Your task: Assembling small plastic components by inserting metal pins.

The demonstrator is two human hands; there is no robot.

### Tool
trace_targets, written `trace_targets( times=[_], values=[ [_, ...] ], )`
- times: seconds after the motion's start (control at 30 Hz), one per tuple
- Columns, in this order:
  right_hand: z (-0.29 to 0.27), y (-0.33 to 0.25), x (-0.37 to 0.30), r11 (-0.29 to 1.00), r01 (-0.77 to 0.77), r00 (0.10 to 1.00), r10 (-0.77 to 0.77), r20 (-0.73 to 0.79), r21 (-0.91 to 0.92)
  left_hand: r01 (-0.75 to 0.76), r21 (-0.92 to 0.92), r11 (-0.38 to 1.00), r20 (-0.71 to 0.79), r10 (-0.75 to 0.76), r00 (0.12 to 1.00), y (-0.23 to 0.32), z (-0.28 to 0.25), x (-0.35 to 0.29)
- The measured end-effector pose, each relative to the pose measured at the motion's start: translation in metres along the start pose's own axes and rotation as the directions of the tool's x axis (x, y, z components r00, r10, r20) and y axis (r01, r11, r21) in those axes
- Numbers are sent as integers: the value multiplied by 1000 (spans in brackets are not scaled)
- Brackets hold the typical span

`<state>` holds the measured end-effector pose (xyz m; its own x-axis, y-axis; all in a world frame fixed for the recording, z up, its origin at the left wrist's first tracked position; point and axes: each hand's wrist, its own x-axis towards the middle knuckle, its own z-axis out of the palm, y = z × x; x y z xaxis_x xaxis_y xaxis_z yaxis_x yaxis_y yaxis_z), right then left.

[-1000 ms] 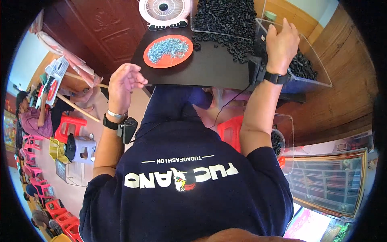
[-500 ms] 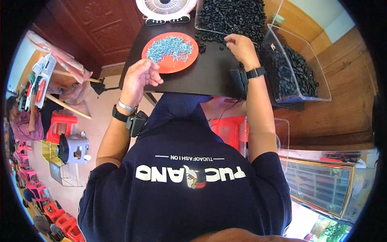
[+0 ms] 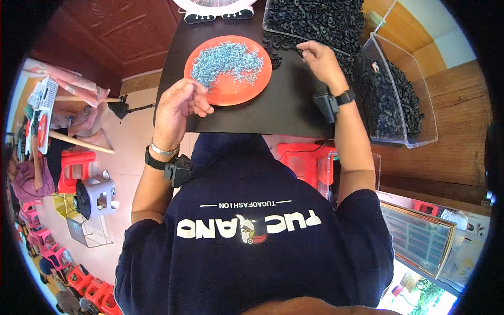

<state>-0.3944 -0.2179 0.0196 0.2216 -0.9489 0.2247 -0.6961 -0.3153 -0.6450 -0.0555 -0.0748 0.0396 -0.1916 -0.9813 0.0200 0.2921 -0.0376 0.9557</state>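
Note:
A round orange-red plate on the dark table holds a heap of small, shiny, blue-silver pieces that look like screws. My left hand is at the plate's near left rim, thumb and forefinger pinched; whatever they hold is too small to make out. Farther right, my right hand hovers by loose small black parts spilled along the front of a clear bin. Its thumb and forefinger are closed together, with something dark at the tips that I cannot make out.
The clear bin at the back is full of black parts. Another clear bin of them stands at the right. A white fan sits behind the plate. The dark table's front edge is close to my body. Red stools stand below.
The whole view has shifted a little. My right hand has drawn slightly back from the black parts; a loose black piece near its fingers no longer shows. My left hand stays pinched by the plate.

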Motion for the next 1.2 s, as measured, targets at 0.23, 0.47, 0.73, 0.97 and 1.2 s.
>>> trace_targets(
  times=[0.23, 0.47, 0.73, 0.97, 1.2],
  values=[
    [-5, -94, -26, 710, -97, 970, -91, 227, 698, 15, 56, 998, 111, -21, 994, 2, 9, 17],
    [60, -160, -68, 777, 90, 977, -190, 97, 623, 78, -8, 997, 228, -75, 971, -5, 13, 12],
    [99, -181, -73, 855, 405, 905, -426, -8, 324, 124, -17, 992, 183, -119, 976, -20, -22, -9],
    [78, -160, -25, 871, 491, 860, -487, 150, 12, 84, 4, 996, 70, -84, 994, -36, -40, -10],
    [86, -114, 14, 746, 450, 889, -428, 164, -491, -101, 319, 942, -3, 108, 994, -29, -38, -7]
  ],
)
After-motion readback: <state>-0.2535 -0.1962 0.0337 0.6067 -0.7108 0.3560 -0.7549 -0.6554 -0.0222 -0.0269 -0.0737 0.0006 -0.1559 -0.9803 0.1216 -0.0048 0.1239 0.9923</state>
